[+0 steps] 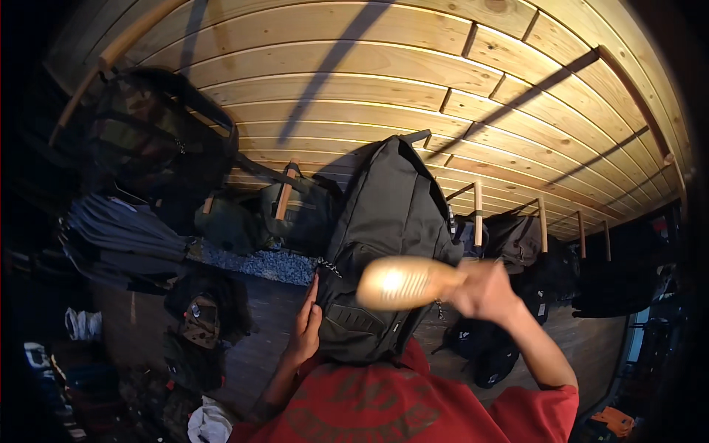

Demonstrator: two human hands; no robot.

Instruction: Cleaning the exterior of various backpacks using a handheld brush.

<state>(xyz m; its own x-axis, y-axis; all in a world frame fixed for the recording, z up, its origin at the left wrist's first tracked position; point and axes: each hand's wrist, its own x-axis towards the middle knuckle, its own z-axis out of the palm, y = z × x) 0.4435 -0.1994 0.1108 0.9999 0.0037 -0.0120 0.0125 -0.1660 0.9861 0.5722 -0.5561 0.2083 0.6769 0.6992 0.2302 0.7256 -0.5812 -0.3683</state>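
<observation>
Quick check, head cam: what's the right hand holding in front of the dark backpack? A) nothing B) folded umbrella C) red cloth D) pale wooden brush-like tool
D: the right hand grips a pale wooden brush-like tool held across the dark backpack, while the left hand rests on the pack's left edge.

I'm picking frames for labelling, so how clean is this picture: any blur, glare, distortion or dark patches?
Head view: the wooden brush in the right hand is motion-blurred and glaring; the black backpack and left hand are sharp; the plank wall bows from fisheye, crossed by long shadows; edges are nearly black.
</observation>
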